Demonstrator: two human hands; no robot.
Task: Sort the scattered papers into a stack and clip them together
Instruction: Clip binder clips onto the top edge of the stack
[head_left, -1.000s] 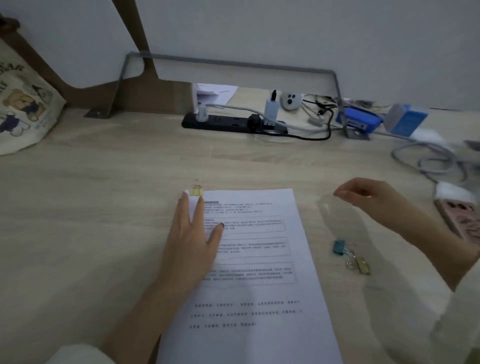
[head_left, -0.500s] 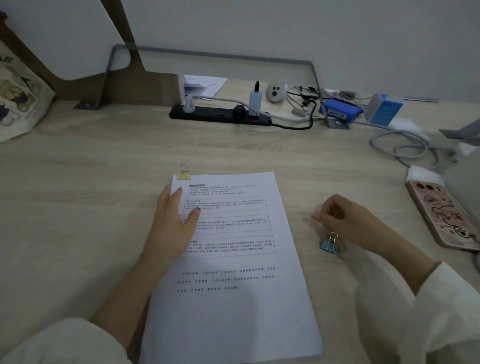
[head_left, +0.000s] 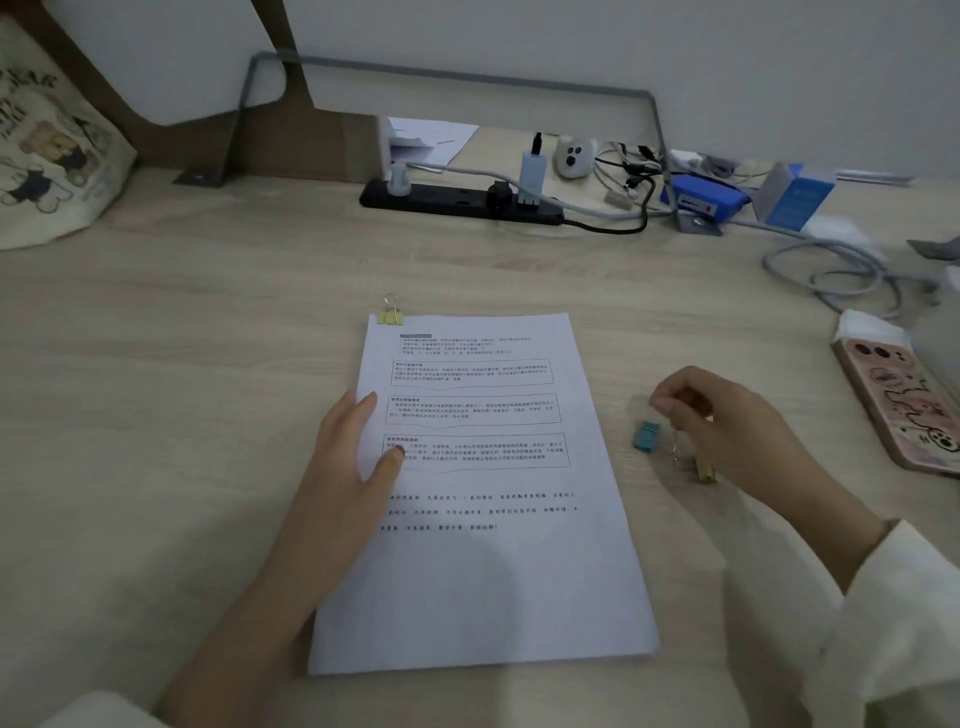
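While the left hand (head_left: 348, 462) lies flat on the paper stack (head_left: 498, 545), its fingers are straight and close together, reaching toward 12 o'clock along the stack's 9 o'clock edge. The thumb is spread apart and presses on the printed text. The palm sits half on the paper and half on the wooden desk (head_left: 156, 395).

The stack lies squared at the centre of the desk. A yellow binder clip (head_left: 389, 316) is clamped on its 11 o'clock corner, with one wire handle standing up.

At 3 o'clock from the stack, the right hand (head_left: 727, 426) hovers low over the desk. Its fingers are curled inward and its fingertips (head_left: 662, 404) are bunched together, just above a blue binder clip (head_left: 645, 434). Blur hides whether they pinch that clip's wire handle, so contact cannot be told. A gold binder clip (head_left: 706, 474) lies under the heel of this hand.

Other items:
- A phone in a patterned case (head_left: 904, 415) lies farther out at 3 o'clock.
- A black power strip (head_left: 457, 200) sits at 12 o'clock.
- A printed tote bag (head_left: 47, 156) sits at 10 o'clock.
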